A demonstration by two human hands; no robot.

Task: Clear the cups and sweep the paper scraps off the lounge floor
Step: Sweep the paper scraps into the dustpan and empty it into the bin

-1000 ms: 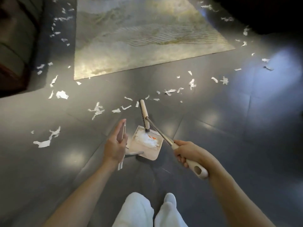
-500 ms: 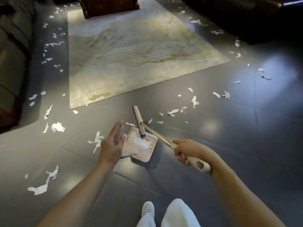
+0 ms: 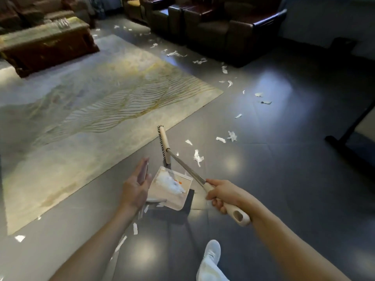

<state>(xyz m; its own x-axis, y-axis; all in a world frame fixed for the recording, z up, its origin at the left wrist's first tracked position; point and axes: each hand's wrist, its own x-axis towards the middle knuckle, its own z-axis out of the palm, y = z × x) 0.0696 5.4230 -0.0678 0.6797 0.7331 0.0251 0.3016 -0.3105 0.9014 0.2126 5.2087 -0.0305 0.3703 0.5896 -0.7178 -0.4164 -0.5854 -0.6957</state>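
Bench of dark wood [image 3: 46, 43] far left, at the far end of one pale rug with gold wavy lines [image 3: 91, 122]. Left hand [image 3: 135, 188] holding the upright handle of one cream dustpan [image 3: 170, 201] between thumb and fingers, white scraps heaped inside. Head of one cream broom with metal shaft [image 3: 164, 147] just beyond the pan, grip clenched in right hand [image 3: 225, 194]. Torn white paper scraps [image 3: 197, 157] strewn over dark tiled floor [image 3: 284, 179], mostly rightward, too many to count. Dark armchairs [image 3: 223, 31] behind; black stand foot [image 3: 345, 142] far right.
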